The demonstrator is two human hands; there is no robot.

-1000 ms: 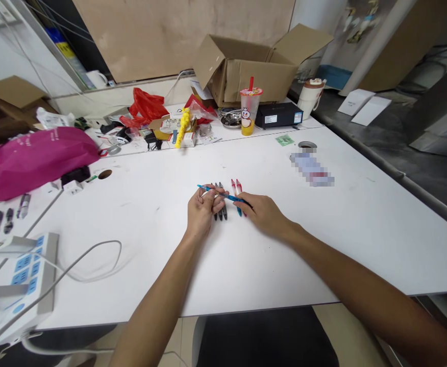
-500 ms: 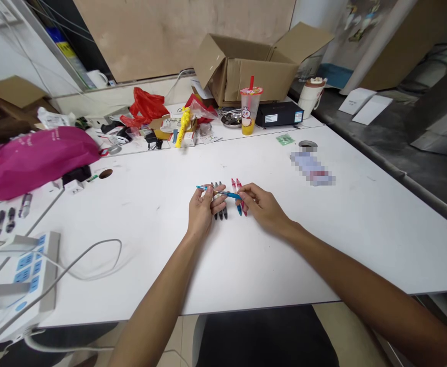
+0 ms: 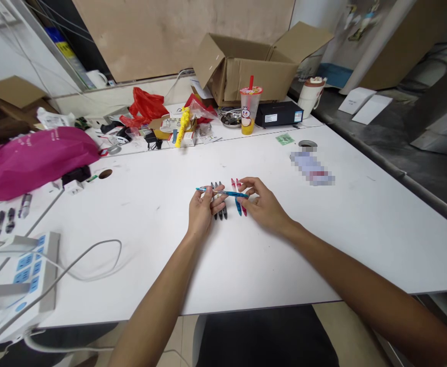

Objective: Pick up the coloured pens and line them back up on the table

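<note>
A slim blue pen (image 3: 231,193) lies nearly level above the table, its left end pinched between the thumb and fingers of my left hand (image 3: 201,210). My right hand (image 3: 264,204) is around the pen's right end, thumb and index finger spread apart. Below the pen, several dark pens (image 3: 220,215) lie side by side, partly covered by my left fingers. Close to my right fingertips are two more pens (image 3: 244,210) with red upper ends. One of these has a blue lower end, the other a red one.
A power strip (image 3: 35,275) with a looping cable is at the left, below a magenta bag (image 3: 40,158). Along the back stand a drink cup (image 3: 248,114), a black box (image 3: 279,114) and an open cardboard box (image 3: 257,81). A tape roll (image 3: 306,145) lies at the right.
My right fingers have spread from their pinch on the pen's right end, baring more of it. My left hand has kept its hold in the same place.
</note>
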